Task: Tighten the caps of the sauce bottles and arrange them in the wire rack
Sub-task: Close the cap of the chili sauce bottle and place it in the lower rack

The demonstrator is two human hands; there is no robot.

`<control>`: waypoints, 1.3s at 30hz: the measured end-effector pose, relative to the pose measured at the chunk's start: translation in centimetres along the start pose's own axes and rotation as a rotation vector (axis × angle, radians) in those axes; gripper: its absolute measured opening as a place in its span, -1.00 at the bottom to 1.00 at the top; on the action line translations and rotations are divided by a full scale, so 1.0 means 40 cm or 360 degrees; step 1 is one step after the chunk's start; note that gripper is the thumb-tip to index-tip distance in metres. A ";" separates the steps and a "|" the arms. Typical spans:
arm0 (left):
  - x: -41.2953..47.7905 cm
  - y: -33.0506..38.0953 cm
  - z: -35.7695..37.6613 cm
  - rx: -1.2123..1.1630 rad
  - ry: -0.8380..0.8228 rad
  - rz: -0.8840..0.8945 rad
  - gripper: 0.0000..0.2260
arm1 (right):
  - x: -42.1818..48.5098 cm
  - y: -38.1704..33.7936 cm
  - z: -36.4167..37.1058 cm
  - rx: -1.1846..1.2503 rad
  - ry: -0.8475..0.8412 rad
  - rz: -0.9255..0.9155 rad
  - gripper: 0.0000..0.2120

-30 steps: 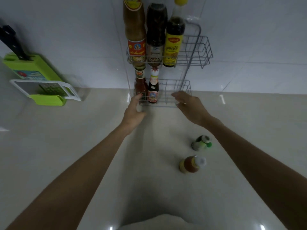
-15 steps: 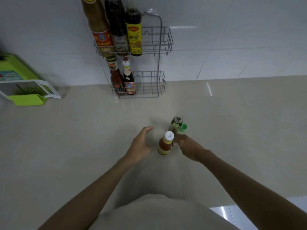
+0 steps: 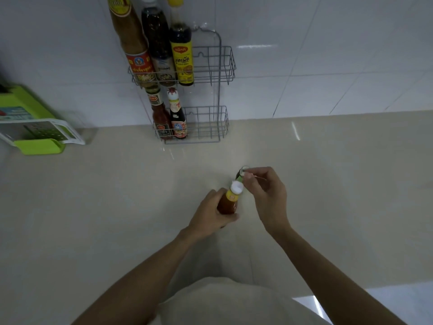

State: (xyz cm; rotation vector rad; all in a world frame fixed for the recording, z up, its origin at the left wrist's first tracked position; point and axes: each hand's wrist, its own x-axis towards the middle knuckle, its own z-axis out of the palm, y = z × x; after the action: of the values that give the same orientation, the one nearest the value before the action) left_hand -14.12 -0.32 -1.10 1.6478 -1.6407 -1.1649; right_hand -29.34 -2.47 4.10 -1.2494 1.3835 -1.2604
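The left hand (image 3: 212,214) wraps around the body of a small orange sauce bottle (image 3: 229,202), fingers closed on it, holding it upright over the beige countertop (image 3: 117,207). The right hand (image 3: 267,198) sits just beside the bottle's white cap (image 3: 236,186), its thumb and forefinger pinched at the cap's right edge — whether they fully grip it cannot be told. The bottle wears a yellow neck label whose print is too small to read. Just behind it stands a second small bottle (image 3: 241,172), dark with a pale top, mostly hidden by the right hand's fingers.

At the back, the wire rack (image 3: 220,90) stands where counter meets the white tiled wall (image 3: 328,55). Its upper basket holds three tall bottles on the left: a brown sauce bottle (image 3: 133,43) with a red label, a dark bottle (image 3: 157,45) with a grey label, and a yellow-capped bottle (image 3: 181,52) with a yellow label in Thai script. The lower basket holds a red chilli sauce bottle (image 3: 160,116) and a dark bottle with a white cap (image 3: 177,116), also on the left. The right side of both baskets stands open.

A green and white grater (image 3: 39,134) lies near the counter's far left edge — well apart from the hands. Broad bare counter lies between the hands and the rack.
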 end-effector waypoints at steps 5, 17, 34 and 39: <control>-0.019 0.041 -0.069 -0.0161 -0.0031 -0.0071 -0.71 | 0.003 -0.060 0.031 0.0295 -0.0340 0.0043 -0.94; -0.062 0.044 -0.218 -0.0552 -0.0779 -0.0198 -0.70 | 0.124 -0.167 0.006 -0.0529 -0.1398 -0.0310 -0.83; -0.077 0.081 -0.242 -0.0437 -0.0580 -0.0177 -0.73 | 0.066 -0.207 0.058 -0.1700 -0.0929 -0.1294 -0.56; -0.087 0.114 -0.219 -0.0252 -0.0212 -0.0188 -0.76 | 0.038 -0.207 0.090 -0.1787 -0.0555 -0.0973 -0.96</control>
State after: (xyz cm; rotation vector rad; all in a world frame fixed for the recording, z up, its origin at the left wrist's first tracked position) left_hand -8.58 0.76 7.72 1.6140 -1.5029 -1.4529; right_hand -24.99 -4.33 11.94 -2.6561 1.5117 -0.4659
